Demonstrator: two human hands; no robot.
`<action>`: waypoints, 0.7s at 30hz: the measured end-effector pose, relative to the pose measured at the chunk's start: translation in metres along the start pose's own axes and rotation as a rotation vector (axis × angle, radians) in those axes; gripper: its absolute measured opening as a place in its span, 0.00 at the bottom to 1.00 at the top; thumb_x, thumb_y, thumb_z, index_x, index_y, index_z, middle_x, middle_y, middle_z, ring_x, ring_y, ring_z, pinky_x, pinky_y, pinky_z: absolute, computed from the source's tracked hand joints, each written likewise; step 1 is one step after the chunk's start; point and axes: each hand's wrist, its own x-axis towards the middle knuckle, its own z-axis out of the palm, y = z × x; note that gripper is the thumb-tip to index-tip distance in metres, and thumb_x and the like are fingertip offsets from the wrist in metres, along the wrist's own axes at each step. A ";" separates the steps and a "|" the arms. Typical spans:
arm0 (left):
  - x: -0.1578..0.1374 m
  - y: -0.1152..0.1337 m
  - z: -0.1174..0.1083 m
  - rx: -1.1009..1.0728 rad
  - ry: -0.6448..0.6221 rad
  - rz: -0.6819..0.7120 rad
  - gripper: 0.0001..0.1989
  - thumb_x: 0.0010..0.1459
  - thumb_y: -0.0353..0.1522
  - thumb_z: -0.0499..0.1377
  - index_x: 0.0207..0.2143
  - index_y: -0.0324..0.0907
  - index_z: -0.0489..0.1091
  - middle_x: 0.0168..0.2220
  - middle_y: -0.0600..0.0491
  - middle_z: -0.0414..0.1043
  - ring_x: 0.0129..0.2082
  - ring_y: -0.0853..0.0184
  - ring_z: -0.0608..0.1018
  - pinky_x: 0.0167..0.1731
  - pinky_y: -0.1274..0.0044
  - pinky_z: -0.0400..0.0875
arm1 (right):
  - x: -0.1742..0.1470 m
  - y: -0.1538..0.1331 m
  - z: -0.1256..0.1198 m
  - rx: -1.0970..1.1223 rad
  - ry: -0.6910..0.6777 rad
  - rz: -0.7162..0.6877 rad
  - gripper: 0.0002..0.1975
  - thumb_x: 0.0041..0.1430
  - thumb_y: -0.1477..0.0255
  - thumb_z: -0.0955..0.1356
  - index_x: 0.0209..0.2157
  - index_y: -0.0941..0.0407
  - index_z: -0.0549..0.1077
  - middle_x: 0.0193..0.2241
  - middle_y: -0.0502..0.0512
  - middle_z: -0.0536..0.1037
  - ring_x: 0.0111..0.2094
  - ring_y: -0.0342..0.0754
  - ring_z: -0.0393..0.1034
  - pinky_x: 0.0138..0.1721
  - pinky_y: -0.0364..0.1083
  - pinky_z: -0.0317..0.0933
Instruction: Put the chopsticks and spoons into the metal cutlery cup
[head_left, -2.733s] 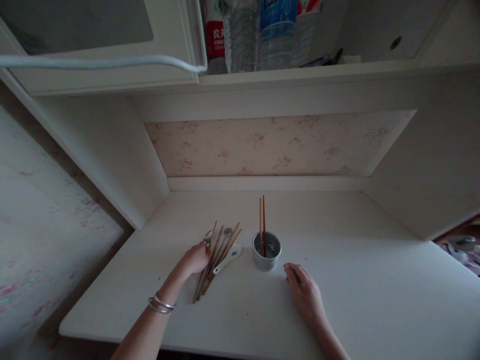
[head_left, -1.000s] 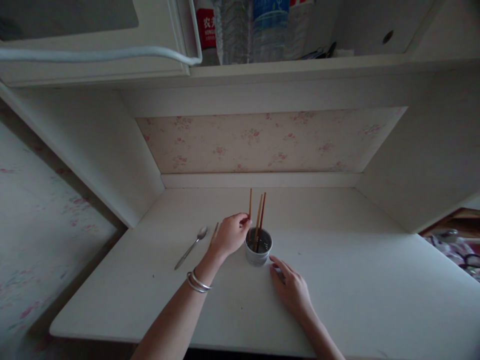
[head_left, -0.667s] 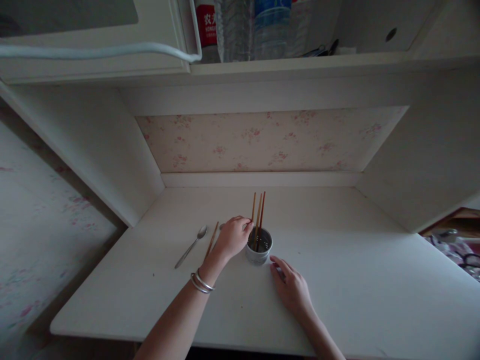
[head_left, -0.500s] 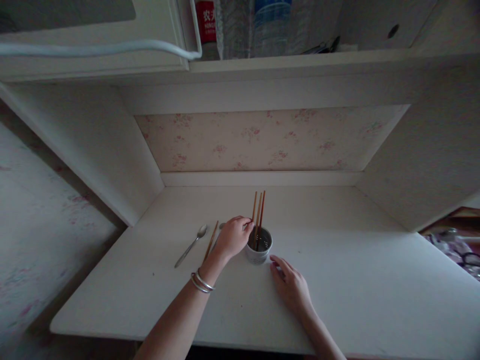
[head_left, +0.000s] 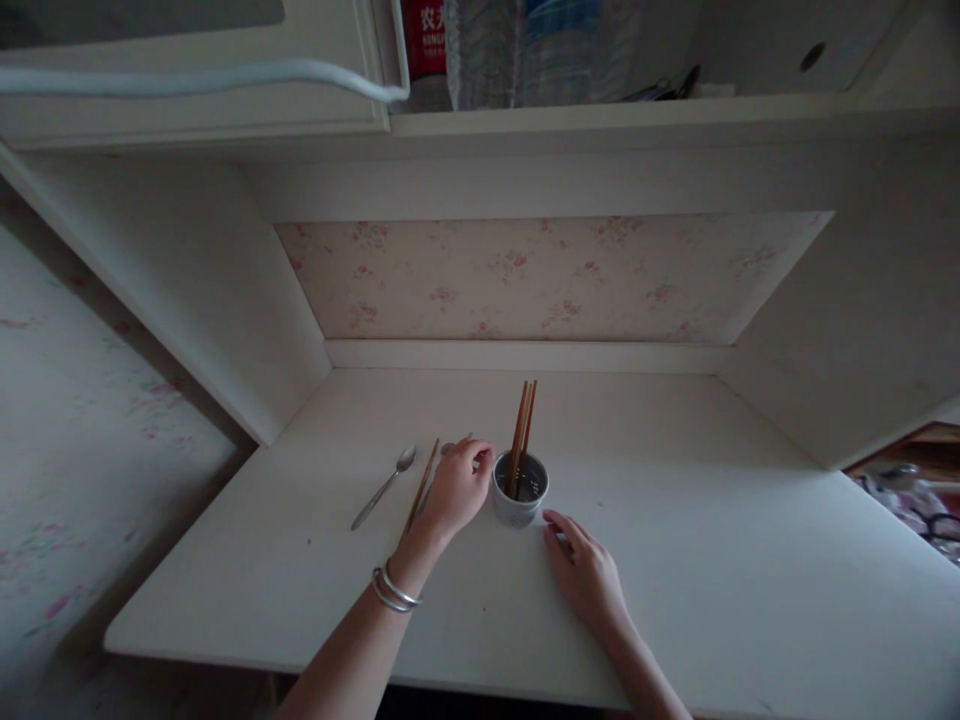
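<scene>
Beside the small round metal cup (head_left: pixel 520 500) rested both hands.
Left hand (head_left: pixel 457 488) curled empty beside loose wooden chopsticks (head_left: pixel 421 487); right hand (head_left: pixel 589 575) lay flat, open.

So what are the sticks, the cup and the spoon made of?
The sticks look like wood or bamboo: brown, matte. The cup seems glazed ceramic: pale and smooth, though dim light leaves metal possible. The spoon looks like metal: silvery, shiny.

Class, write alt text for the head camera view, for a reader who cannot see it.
On a white desk, a left hand lies over loose chopsticks beside a small cup holding upright chopsticks. The right hand rests flat near the cup, and a metal spoon lies further left.
</scene>
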 end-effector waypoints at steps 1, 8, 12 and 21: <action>-0.005 -0.001 -0.003 -0.019 0.028 -0.018 0.11 0.62 0.34 0.51 0.38 0.41 0.73 0.37 0.49 0.76 0.35 0.68 0.77 0.37 0.77 0.71 | 0.000 0.000 0.000 -0.001 0.000 0.000 0.16 0.64 0.63 0.57 0.46 0.50 0.70 0.42 0.51 0.78 0.41 0.49 0.74 0.41 0.47 0.66; -0.071 0.002 -0.017 -0.227 0.002 -0.252 0.12 0.62 0.39 0.52 0.39 0.42 0.71 0.34 0.51 0.76 0.32 0.68 0.77 0.33 0.78 0.70 | 0.002 -0.003 -0.003 0.002 0.034 0.017 0.15 0.63 0.63 0.59 0.45 0.49 0.72 0.42 0.51 0.78 0.40 0.48 0.74 0.40 0.46 0.67; -0.112 -0.001 0.001 -0.387 -0.187 -0.355 0.14 0.62 0.39 0.51 0.39 0.40 0.72 0.28 0.53 0.74 0.27 0.70 0.75 0.28 0.81 0.69 | -0.006 -0.004 -0.004 0.032 0.171 -0.004 0.14 0.62 0.62 0.61 0.39 0.53 0.74 0.36 0.53 0.79 0.31 0.47 0.74 0.35 0.44 0.68; -0.123 -0.016 0.012 -0.337 -0.253 -0.360 0.12 0.61 0.33 0.50 0.37 0.40 0.73 0.26 0.54 0.73 0.27 0.69 0.73 0.30 0.80 0.65 | -0.039 -0.100 -0.007 0.241 -0.001 -0.353 0.10 0.63 0.73 0.62 0.41 0.53 0.74 0.30 0.53 0.76 0.29 0.43 0.70 0.31 0.40 0.65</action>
